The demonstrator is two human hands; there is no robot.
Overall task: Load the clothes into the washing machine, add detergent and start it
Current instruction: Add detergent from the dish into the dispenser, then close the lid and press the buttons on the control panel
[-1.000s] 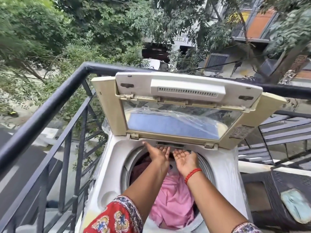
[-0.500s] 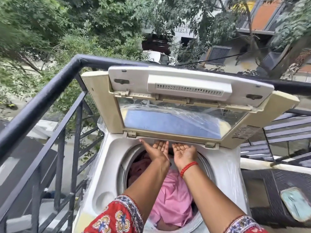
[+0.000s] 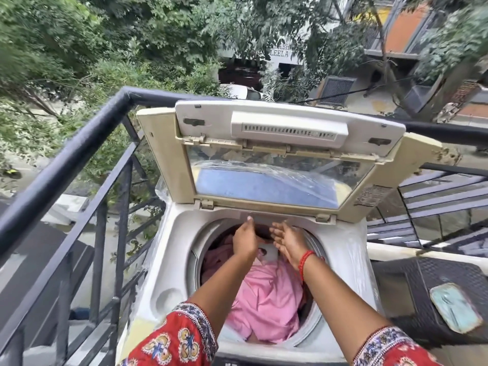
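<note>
A white top-loading washing machine (image 3: 169, 297) stands with its cream lid (image 3: 163, 159) raised upright. Pink clothes (image 3: 269, 299) fill the drum, with darker pink cloth at the far left. Both my hands reach over the drum to its far rim. My left hand (image 3: 245, 240) is turned back-up, fingers stretched towards the rim, nothing seen in it. My right hand (image 3: 289, 240), with a red thread on its wrist, is held on edge with fingers apart. A small white item (image 3: 270, 254) shows just below and between them; I cannot tell what it is.
A black metal balcony railing (image 3: 79, 149) runs close along the machine's left side and behind the lid. To the right stands a dark woven stand (image 3: 422, 281) with a pale blue item (image 3: 454, 307) on top. Trees and buildings lie beyond.
Both hands were palm-up side by side; now the left hand has turned back-up and the right hand stands on edge, slightly apart. The camera has moved closer and tilted down.
</note>
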